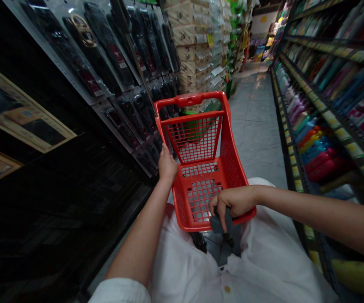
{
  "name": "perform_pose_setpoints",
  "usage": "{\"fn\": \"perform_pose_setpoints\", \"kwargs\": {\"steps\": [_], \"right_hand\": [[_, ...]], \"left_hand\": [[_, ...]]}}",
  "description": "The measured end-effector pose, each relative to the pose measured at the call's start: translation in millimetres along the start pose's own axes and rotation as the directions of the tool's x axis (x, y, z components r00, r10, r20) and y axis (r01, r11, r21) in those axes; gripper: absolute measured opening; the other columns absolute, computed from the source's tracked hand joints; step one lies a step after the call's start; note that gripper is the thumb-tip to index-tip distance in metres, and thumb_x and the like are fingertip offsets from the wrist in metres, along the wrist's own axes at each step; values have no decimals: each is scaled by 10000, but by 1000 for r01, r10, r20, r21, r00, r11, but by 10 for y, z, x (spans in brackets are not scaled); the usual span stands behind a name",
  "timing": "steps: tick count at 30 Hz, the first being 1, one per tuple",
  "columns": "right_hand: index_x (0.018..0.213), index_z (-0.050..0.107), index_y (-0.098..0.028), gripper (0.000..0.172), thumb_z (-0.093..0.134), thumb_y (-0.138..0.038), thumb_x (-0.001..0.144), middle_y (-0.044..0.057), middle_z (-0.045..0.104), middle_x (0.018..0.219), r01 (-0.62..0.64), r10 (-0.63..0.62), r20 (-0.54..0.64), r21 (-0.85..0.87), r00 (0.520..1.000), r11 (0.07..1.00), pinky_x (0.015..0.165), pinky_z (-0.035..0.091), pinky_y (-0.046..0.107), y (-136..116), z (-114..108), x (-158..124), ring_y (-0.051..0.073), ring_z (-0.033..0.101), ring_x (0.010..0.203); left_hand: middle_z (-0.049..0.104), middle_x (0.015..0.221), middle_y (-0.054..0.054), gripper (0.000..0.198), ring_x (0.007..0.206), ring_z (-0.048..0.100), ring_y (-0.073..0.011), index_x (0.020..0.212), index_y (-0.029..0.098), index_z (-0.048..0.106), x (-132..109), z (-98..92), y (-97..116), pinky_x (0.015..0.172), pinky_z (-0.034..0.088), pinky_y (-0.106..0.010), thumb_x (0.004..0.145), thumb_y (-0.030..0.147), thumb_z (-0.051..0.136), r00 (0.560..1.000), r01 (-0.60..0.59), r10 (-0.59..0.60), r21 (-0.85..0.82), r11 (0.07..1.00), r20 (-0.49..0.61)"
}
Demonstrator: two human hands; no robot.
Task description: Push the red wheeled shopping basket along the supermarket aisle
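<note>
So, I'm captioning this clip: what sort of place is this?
Probably a retail store aisle, maybe a variety shop: a red shopping cart, packaged goods hanging on a pegboard wall, and long shelves with yellow labels.

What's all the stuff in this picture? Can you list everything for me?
shopping cart: one, red, in front of the person
hanging packs: many, black, on the left wall
shelf goods: many, mixed colours, on the right shelves
stacked boxes: many, tan, ahead beyond the cart
tile floor: one, pale grey, along the aisle
dark item: one, dark grey, in the right hand
white shirt: one, white, on the person
left hand: one, on the cart's left side
right hand: one, over the cart's near rim
</note>
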State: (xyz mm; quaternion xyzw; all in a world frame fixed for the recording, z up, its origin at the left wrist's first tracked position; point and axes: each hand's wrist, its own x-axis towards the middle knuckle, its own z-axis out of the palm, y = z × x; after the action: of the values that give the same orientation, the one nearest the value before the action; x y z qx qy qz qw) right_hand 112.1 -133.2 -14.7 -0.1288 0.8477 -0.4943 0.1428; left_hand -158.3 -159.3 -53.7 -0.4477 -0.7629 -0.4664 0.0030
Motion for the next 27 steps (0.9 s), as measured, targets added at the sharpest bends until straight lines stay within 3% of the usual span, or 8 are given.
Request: {"fn": "perform_pose_setpoints", "kwargs": {"steps": [6, 12, 15, 17, 20, 23, 25, 27], "right_hand": [[917, 805, -159, 439, 540, 116, 701, 9, 646, 1042, 33, -34, -41, -22, 999, 999, 837, 470, 166, -27, 86, 505, 93, 612, 901], [791, 812, -183, 394, 562, 93, 659, -9, 692, 936, -92, 93, 94, -20, 991, 996, 807, 473, 166, -81, -167, 41, 102, 615, 872], [646, 788, -232, 440, 511, 103, 576, -36, 708, 771, -194, 211, 129, -135, 969, 972, 655, 450, 178, -139, -305, -101, 98, 600, 704], [594, 770, -251, 407, 526, 74, 565, -47, 680, 635, -293, 317, 48, -273, 947, 916, 552, 387, 206, -120, -389, -58, 100, 547, 567], [685, 786, -247, 333, 598, 14, 597, -44, 678, 616, -435, 367, -250, -318, 896, 843, 553, 359, 223, 59, -490, 185, 115, 554, 563], [851, 770, -214, 304, 641, -26, 649, -37, 699, 714, -464, 398, -502, -7, 768, 886, 620, 414, 210, 371, -507, 587, 135, 620, 682], [914, 721, -179, 293, 687, -52, 652, -20, 698, 794, -441, 493, -644, 258, 585, 860, 640, 445, 211, 576, -445, 898, 143, 626, 731], [1024, 662, -173, 409, 718, -64, 633, -6, 682, 870, -399, 617, -693, 481, 372, 781, 650, 466, 223, 726, -323, 1198, 151, 620, 764]], "left_hand": [[489, 1499, -191, 714, 1390, 472, -282, 1526, 116, 366, 41, -70, -50, 1172, 361, -459, 824, 62, 487, 999, -14, 12, 39, 999, 36], [469, 1508, -209, 704, 1391, 471, -285, 1519, 84, 374, 107, -108, -44, 1187, 337, -442, 824, 48, 480, 999, 0, -3, 84, 996, 42], [472, 1504, -215, 703, 1382, 481, -295, 1520, 78, 371, 118, -86, -18, 1183, 342, -446, 826, 51, 482, 999, 15, -18, 93, 996, 40], [484, 1502, -190, 708, 1387, 475, -285, 1523, 109, 375, 114, -76, -10, 1183, 344, -438, 826, 55, 486, 999, 7, -9, 72, 997, 32], [477, 1510, -184, 697, 1403, 457, -270, 1520, 106, 384, 105, -79, -22, 1191, 336, -411, 831, 63, 484, 999, 2, -4, 66, 998, 33], [486, 1509, -162, 700, 1408, 451, -259, 1518, 124, 393, 112, -100, -57, 1201, 320, -409, 827, 70, 494, 999, -10, 8, 57, 998, 34], [502, 1501, -142, 710, 1407, 453, -255, 1519, 151, 398, 126, -117, -79, 1205, 312, -418, 821, 75, 506, 999, -20, 19, 48, 999, 33], [502, 1500, -145, 705, 1402, 458, -257, 1520, 153, 398, 141, -135, -93, 1203, 313, -426, 826, 81, 502, 999, -29, 26, 60, 998, 46]]}}
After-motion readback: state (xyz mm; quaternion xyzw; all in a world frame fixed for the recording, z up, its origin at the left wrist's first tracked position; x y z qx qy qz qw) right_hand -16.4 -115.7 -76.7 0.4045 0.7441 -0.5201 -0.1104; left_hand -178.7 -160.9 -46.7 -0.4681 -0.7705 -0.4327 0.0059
